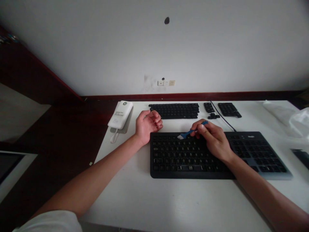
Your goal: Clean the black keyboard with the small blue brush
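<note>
A large black keyboard (183, 158) lies on the white table (145, 199) in front of me. My right hand (214, 140) rests over its upper middle, pinching a small blue brush (190, 132) whose white bristles touch the top key row. My left hand (147, 125) lies on the table just beyond the keyboard's upper left corner, fingers curled loosely inward with nothing visible in them.
Farther back lie rows of loose black keycaps (175, 110) and smaller keycap groups (228, 109). A white power bank (120, 114) with a cable sits at the back left. Clear plastic bags (292, 120) are at the right. A black cable (223, 118) runs back from the keyboard.
</note>
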Tool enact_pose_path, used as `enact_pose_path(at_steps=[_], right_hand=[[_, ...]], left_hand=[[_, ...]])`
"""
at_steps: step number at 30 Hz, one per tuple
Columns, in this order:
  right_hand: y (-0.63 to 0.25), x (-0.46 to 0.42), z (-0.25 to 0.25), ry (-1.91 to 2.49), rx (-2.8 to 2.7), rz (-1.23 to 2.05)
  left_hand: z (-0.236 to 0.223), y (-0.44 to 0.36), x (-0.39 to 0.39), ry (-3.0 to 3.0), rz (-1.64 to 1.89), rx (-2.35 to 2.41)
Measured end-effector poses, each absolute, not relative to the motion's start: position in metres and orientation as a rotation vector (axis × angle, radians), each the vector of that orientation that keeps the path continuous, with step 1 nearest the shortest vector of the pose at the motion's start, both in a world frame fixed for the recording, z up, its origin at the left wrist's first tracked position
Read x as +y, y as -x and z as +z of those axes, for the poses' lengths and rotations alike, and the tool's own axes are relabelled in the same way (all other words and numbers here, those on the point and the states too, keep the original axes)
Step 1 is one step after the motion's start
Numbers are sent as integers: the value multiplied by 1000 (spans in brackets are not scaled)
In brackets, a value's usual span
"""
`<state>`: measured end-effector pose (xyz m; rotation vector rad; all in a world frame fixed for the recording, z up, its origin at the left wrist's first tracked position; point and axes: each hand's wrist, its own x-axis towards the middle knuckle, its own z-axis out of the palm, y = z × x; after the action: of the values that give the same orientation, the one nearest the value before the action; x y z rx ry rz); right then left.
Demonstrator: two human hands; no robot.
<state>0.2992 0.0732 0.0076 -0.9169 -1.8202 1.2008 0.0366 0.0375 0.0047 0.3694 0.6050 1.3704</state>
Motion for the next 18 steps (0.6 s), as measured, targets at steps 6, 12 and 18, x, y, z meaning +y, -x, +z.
enact_pose_path(at_steps=[6,12,18], right_hand=[[-298,74,8,974,-1743,1078],[-299,75,7,962,-1733,1093],[-299,75,6,929,-1758,1171]], left_hand=[[4,-41,37,-501,1408,734],[7,-43,37,-519,1400,751],[8,-45,38,-537,1398,745]])
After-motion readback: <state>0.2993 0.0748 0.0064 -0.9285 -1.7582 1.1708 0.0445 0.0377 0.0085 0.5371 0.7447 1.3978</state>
